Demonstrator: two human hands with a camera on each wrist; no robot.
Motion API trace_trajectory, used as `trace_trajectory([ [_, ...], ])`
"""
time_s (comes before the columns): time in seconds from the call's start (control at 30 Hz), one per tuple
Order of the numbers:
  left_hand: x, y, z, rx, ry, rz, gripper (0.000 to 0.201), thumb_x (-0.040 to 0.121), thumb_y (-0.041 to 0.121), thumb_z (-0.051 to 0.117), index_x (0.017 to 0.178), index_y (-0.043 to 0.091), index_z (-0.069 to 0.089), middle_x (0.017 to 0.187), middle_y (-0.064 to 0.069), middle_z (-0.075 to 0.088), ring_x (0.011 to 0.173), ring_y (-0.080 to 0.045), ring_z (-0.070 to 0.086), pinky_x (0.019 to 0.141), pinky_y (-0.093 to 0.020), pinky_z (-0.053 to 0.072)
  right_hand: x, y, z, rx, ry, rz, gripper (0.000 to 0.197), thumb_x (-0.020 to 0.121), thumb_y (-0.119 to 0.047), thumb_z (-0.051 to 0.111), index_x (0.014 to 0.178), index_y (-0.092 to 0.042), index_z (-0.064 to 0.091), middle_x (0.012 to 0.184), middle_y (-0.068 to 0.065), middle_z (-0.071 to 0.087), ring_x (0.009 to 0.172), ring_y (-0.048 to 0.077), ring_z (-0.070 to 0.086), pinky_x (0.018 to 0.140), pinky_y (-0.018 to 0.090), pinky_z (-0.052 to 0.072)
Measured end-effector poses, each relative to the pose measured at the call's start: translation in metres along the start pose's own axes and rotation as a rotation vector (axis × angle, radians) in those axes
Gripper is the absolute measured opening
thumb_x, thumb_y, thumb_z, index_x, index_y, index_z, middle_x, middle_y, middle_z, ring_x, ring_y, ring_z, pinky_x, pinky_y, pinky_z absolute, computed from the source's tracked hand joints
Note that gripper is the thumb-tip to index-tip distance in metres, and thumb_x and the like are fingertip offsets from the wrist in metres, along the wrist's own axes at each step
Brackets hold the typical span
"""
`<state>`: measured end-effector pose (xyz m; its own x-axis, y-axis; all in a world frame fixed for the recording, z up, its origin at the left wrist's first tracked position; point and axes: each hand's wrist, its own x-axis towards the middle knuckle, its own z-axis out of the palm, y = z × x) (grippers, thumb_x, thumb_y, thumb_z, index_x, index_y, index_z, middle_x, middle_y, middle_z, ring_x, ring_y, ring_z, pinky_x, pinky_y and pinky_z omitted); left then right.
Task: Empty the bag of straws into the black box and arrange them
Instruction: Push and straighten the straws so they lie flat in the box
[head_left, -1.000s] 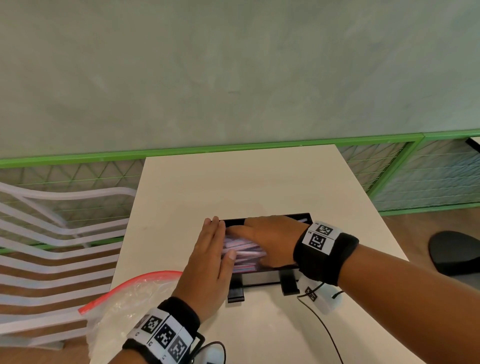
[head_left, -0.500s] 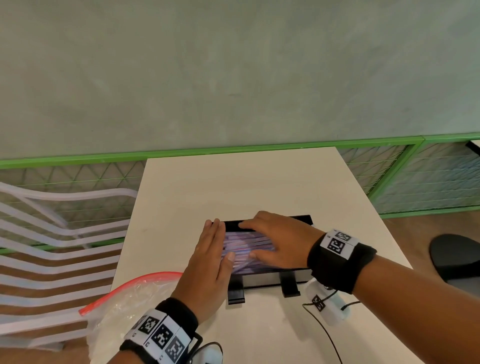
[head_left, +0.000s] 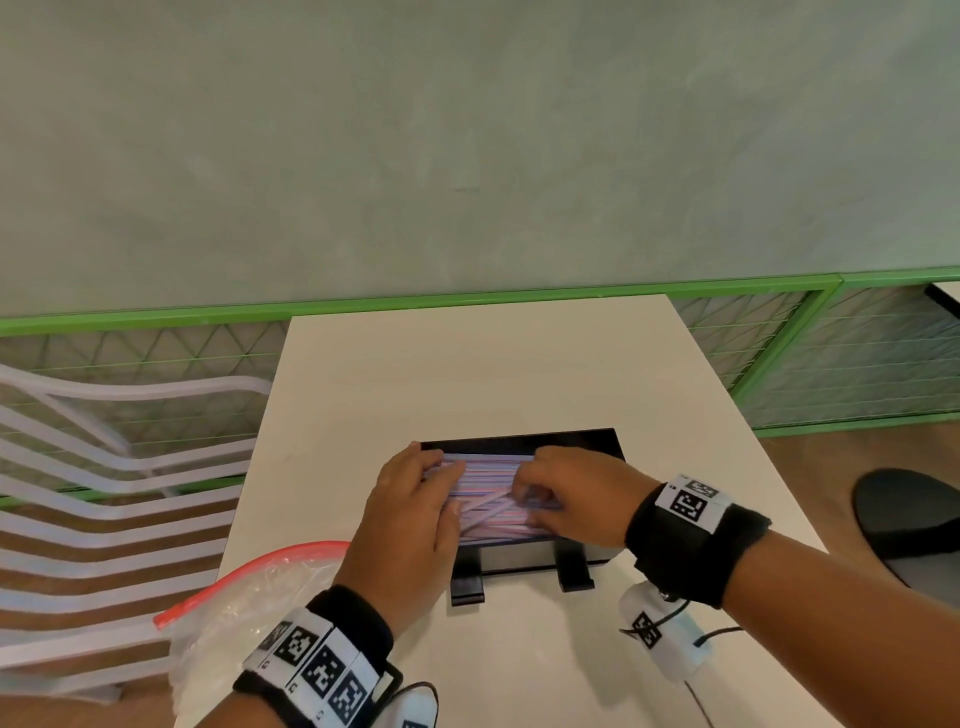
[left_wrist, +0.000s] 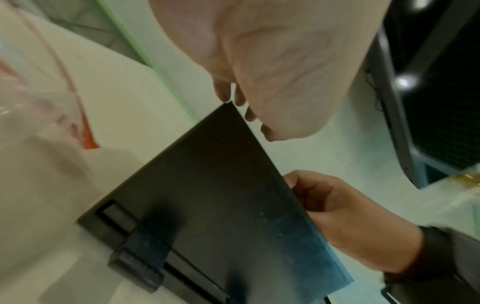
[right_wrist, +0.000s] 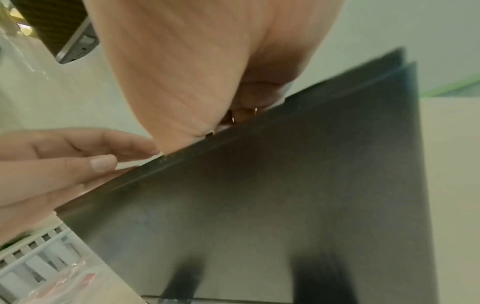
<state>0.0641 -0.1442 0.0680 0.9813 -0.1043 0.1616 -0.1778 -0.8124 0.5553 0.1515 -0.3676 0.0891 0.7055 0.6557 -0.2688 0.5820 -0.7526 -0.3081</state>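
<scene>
Nearest me, on the near-left side of the black box (head_left: 524, 558), the clear bag (head_left: 244, 597) with its red zip strip lies slack on the white table (head_left: 467, 364), and I'd say it is emptied. So the pouring looks done and the tidying is the step in hand. The left hand (head_left: 410, 514) lies over the box's left end, fingers nearly straight and close together, resting on the straws (head_left: 488, 470) like a stop. The right hand (head_left: 571, 499) is over the box's right end with its fingers curled down into the pile, seemingly pinching a straw or two, though how many I cannot tell. Most straws lie lengthwise in the box, but a few cross them at a slant near its front wall. The next move, I reckon, calls for turning those slanted ones parallel to the rest, then levelling the ends against the left hand. Beyond the box the table runs out to a green rail (head_left: 467, 306).
</scene>
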Motion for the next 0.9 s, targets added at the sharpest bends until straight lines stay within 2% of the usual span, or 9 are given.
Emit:
trace_trajectory([
  [0.07, 0.003, 0.001, -0.001, 0.063, 0.0, 0.03, 0.03, 0.092, 0.022, 0.052, 0.114, 0.018, 0.072, 0.121, -0.001, 0.061, 0.127, -0.022, 0.047, 0.107, -0.038, 0.044, 0.001, 0.0, -0.002, -0.005, 0.0, 0.063, 0.023, 0.09, -0.036, 0.068, 0.11, -0.026, 0.068, 0.102, -0.001, 0.06, 0.095, 0.021, 0.062, 0.083, 0.034, 0.052],
  [0.13, 0.004, 0.0, -0.001, 0.12, -0.048, 0.044, 0.028, 0.093, 0.025, 0.053, 0.109, 0.02, 0.075, 0.114, 0.002, 0.064, 0.125, -0.023, 0.05, 0.108, -0.038, 0.044, 0.002, 0.001, -0.002, -0.033, 0.023, 0.075, 0.032, 0.085, -0.046, 0.07, 0.108, -0.025, 0.066, 0.104, -0.001, 0.059, 0.094, 0.021, 0.06, 0.081, 0.035, 0.052],
  [0.27, 0.001, -0.008, 0.003, 0.194, -0.053, 0.065, 0.033, 0.094, 0.028, 0.049, 0.11, 0.019, 0.076, 0.12, 0.0, 0.068, 0.133, -0.024, 0.05, 0.115, -0.032, 0.037, 0.007, 0.001, 0.0, -0.079, 0.0, 0.028, 0.059, 0.075, -0.05, 0.079, 0.123, -0.029, 0.052, 0.115, -0.001, 0.056, 0.098, 0.021, 0.059, 0.082, 0.036, 0.053],
  [0.4, -0.001, -0.009, 0.003, 0.224, -0.066, 0.063, 0.044, 0.094, 0.035, 0.038, 0.111, 0.02, 0.076, 0.124, 0.001, 0.068, 0.138, -0.024, 0.047, 0.114, -0.025, 0.027, 0.011, 0.002, -0.002, -0.168, 0.031, 0.058, 0.042, 0.083, -0.036, 0.072, 0.117, -0.024, 0.052, 0.113, 0.002, 0.06, 0.097, 0.029, 0.065, 0.077, 0.036, 0.052],
  [0.5, 0.0, -0.005, 0.0, 0.268, -0.074, 0.095, 0.045, 0.094, 0.034, 0.037, 0.104, 0.02, 0.079, 0.12, 0.0, 0.071, 0.135, -0.027, 0.051, 0.116, -0.023, 0.024, 0.007, 0.003, -0.001, -0.103, 0.036, 0.052, 0.047, 0.079, -0.04, 0.078, 0.113, -0.026, 0.049, 0.111, 0.0, 0.057, 0.093, 0.025, 0.061, 0.079, 0.039, 0.053],
  [0.63, 0.0, 0.004, -0.005, 0.305, -0.088, 0.12, 0.042, 0.097, 0.034, 0.038, 0.117, 0.02, 0.072, 0.127, -0.002, 0.067, 0.138, -0.027, 0.048, 0.118, -0.039, 0.034, 0.008, 0.005, 0.003, 0.007, -0.055, 0.054, 0.043, 0.077, -0.041, 0.082, 0.108, -0.028, 0.055, 0.106, -0.003, 0.056, 0.09, 0.02, 0.059, 0.078, 0.034, 0.051],
  [0.73, 0.001, 0.012, -0.001, 0.362, -0.184, 0.208, 0.041, 0.098, 0.036, 0.036, 0.109, 0.023, 0.073, 0.125, -0.003, 0.066, 0.135, -0.029, 0.047, 0.114, -0.04, 0.037, 0.011, 0.008, 0.002, 0.035, -0.105, 0.06, 0.033, 0.076, -0.034, 0.084, 0.095, -0.025, 0.059, 0.093, -0.005, 0.055, 0.083, 0.018, 0.057, 0.072, 0.03, 0.048],
  [0.83, 0.007, 0.014, 0.002, 0.367, -0.181, 0.24, 0.041, 0.099, 0.038, 0.034, 0.097, 0.024, 0.072, 0.124, -0.005, 0.065, 0.132, -0.027, 0.044, 0.116, -0.031, 0.025, 0.012, 0.009, 0.002, -0.16, -0.102, 0.052, 0.048, 0.075, -0.046, 0.08, 0.106, -0.024, 0.05, 0.103, 0.001, 0.062, 0.088, 0.024, 0.063, 0.077, 0.036, 0.055],
  [0.9, 0.011, 0.011, 0.002, 0.329, -0.165, 0.257, 0.035, 0.098, 0.036, 0.037, 0.094, 0.023, 0.07, 0.126, -0.009, 0.064, 0.133, -0.024, 0.038, 0.117, -0.029, 0.019, 0.013, 0.008, 0.002, -0.262, -0.101, 0.021, 0.058, 0.078, -0.048, 0.077, 0.12, -0.022, 0.045, 0.11, 0.005, 0.061, 0.091, 0.028, 0.064, 0.074, 0.034, 0.051],
])
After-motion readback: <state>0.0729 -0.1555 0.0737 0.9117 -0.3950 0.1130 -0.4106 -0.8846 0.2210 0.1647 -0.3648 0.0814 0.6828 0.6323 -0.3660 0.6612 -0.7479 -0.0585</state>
